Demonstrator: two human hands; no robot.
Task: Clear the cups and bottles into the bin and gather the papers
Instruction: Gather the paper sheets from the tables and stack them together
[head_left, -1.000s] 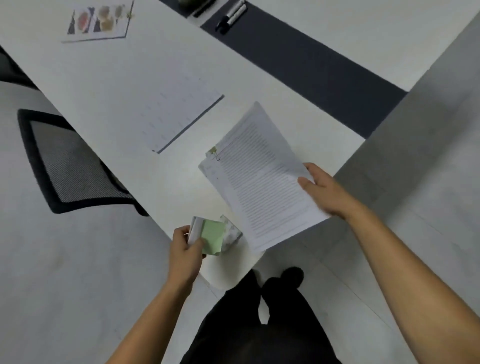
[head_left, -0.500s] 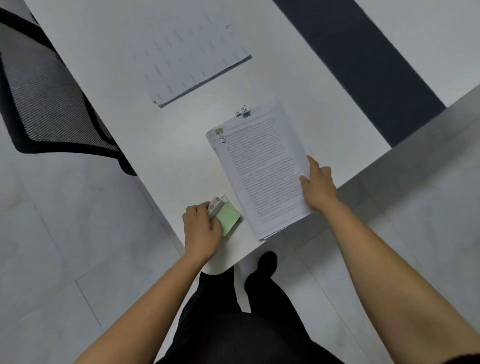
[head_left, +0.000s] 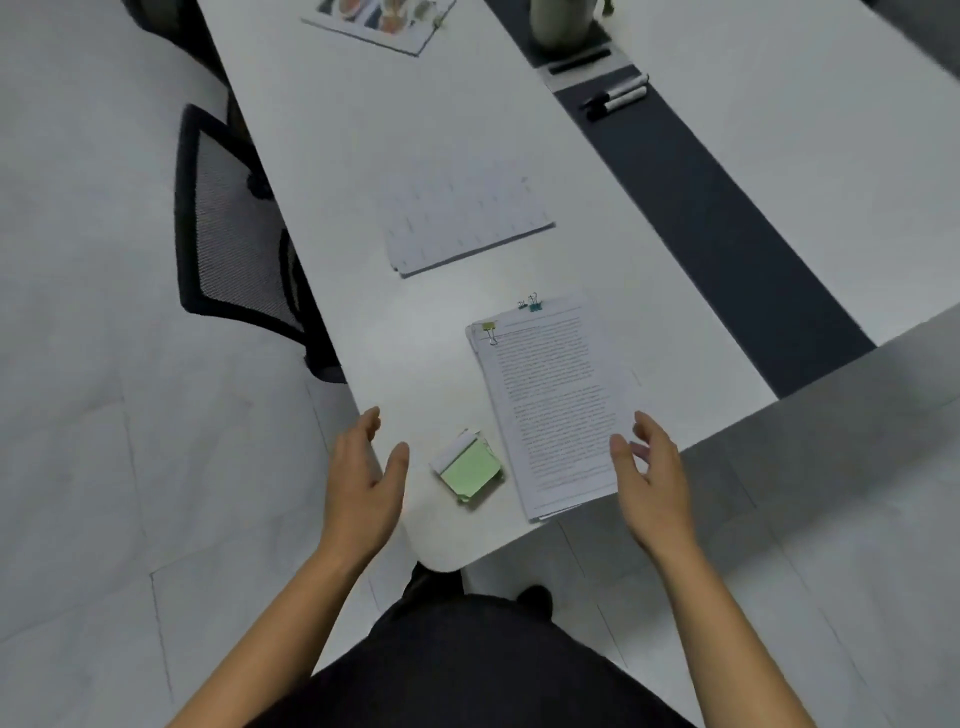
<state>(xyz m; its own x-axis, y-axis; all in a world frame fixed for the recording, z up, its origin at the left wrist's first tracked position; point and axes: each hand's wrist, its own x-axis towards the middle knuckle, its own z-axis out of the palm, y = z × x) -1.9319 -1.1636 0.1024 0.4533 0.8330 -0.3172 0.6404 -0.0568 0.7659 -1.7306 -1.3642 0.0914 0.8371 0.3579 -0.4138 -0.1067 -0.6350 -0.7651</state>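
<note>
— What do the hands hold?
— Nothing. The left hand (head_left: 363, 478) hangs over the table's (head_left: 363, 130) left edge by the near corner, fingers straight and spread. The right hand (head_left: 652, 478) is over the near right corner of the stack (head_left: 553, 405), fingers loose and apart; whether they touch the paper cannot be told.
— And between the hands?
— A green pad (head_left: 470, 467) lies close to the near corner, just left of the stack and apart from it.
— The stack itself?
— Printed sheets, lying flat and reaching the table's near edge. A yellow clip (head_left: 488, 328) sits at its far left corner, a teal clip (head_left: 532, 305) on its far edge.
— Farther on?
— More papers (head_left: 467, 228) lie mid-table, well apart from the stack. A chair (head_left: 234, 244) stands at the left edge. Two markers (head_left: 615, 96) lie on a dark strip (head_left: 727, 234). Farthest off are a colour sheet (head_left: 382, 21) and a grey vessel (head_left: 558, 23), both cropped.
</note>
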